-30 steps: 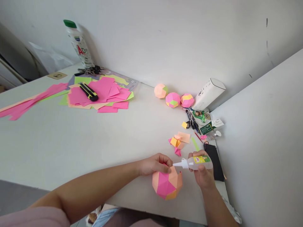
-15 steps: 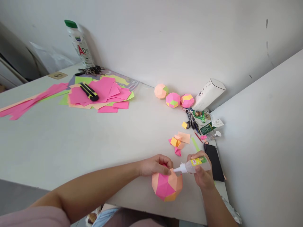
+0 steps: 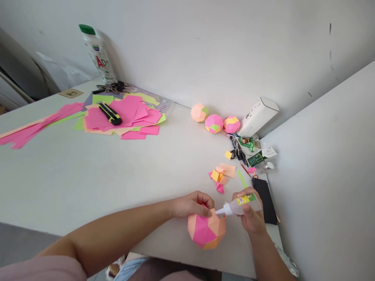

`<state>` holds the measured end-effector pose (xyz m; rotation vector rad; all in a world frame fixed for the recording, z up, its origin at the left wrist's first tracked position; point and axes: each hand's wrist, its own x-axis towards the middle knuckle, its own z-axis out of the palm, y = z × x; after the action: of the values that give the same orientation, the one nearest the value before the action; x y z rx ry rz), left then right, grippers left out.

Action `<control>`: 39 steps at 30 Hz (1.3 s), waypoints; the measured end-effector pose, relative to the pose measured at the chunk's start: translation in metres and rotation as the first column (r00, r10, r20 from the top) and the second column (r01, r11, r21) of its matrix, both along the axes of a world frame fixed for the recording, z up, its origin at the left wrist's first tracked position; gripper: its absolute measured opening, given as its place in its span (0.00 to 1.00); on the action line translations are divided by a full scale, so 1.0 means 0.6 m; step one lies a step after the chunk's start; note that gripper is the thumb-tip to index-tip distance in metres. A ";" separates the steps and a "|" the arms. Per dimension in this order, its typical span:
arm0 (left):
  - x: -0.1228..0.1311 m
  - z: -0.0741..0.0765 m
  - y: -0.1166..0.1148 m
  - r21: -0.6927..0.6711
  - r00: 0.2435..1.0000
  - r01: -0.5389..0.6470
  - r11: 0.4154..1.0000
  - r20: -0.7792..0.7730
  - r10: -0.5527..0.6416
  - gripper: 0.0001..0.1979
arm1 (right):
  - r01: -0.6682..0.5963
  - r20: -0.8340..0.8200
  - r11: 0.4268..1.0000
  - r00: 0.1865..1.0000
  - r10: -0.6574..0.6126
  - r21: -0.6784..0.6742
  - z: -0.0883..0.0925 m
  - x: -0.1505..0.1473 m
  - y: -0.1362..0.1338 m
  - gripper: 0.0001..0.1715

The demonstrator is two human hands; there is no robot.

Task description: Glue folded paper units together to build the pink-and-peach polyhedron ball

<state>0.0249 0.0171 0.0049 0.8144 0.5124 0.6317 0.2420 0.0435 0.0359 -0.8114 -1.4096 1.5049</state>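
A pale surface (image 3: pixel 131 168) is backed by a plain wall (image 3: pixel 175 47) on the far side. Coloured paper sheets (image 3: pixel 131 105) are heaped at the far left, with a cutter (image 3: pixel 110 114) laid on top, and three paper balls (image 3: pixel 213 123) are set along the far side, left of a white box (image 3: pixel 258 117).

Near the front edge, right of centre, a faceted pink, peach and orange ball (image 3: pixel 205 232) is pinched at its upper rim by the left hand (image 3: pixel 190 206); its fingers are drawn narrow on the paper, though some fingertips are hidden. By the right hand (image 3: pixel 252 218) a squeeze bottle (image 3: pixel 234 207) is held, fingers wrapped around its body, with the white nozzle pointed left at the peach rim; whether the paper is touched cannot be told.

The ball is judged to be light and hollow, stiffened by its folds but easily dented if pressed across a flat face. It is best taken by a folded rim or cradled loosely from below. The bottle is judged soft-walled and readily squeezed; it is best gripped lightly around the body, since any excess could soak and weaken the paper.
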 end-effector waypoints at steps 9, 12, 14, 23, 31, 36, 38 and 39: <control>0.000 0.005 -0.001 0.018 1.000 0.000 1.000 -0.019 0.001 0.10 | 0.046 0.003 0.996 0.999 -0.046 -0.077 0.002 -0.015 -0.005 0.24; 0.001 0.007 -0.001 0.025 1.000 0.008 1.000 -0.029 -0.008 0.09 | 0.047 0.011 0.995 0.999 -0.046 -0.086 0.002 -0.016 -0.005 0.24; 0.001 0.008 -0.001 0.028 0.999 0.011 1.000 -0.032 -0.010 0.09 | 0.050 0.025 0.995 0.999 -0.048 -0.085 0.002 -0.013 -0.005 0.25; 0.000 0.002 -0.002 0.016 1.000 0.011 1.000 -0.007 -0.011 0.10 | 0.060 0.077 0.997 0.995 -0.056 -0.057 0.006 -0.002 -0.003 0.25; -0.001 0.000 -0.002 0.026 1.000 0.014 1.000 -0.009 -0.014 0.11 | 0.088 0.071 0.991 0.994 -0.081 -0.104 0.009 -0.013 -0.009 0.26; -0.001 0.001 -0.002 0.014 1.000 0.025 1.000 -0.016 -0.025 0.11 | 0.090 0.086 0.993 0.993 -0.083 -0.081 0.013 -0.006 -0.006 0.24; -0.001 0.002 -0.002 0.018 0.999 0.027 0.999 -0.024 -0.027 0.12 | 0.091 0.085 0.993 0.993 -0.084 -0.078 0.013 -0.010 -0.006 0.24; -0.001 0.002 -0.002 0.022 0.999 0.026 0.999 -0.026 -0.026 0.12 | 0.096 0.083 0.992 0.993 -0.089 -0.079 0.013 -0.012 -0.007 0.24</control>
<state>0.0242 0.0160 0.0059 0.8498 0.5185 0.6045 0.2348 0.0395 0.0437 -0.9841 -1.3551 1.4824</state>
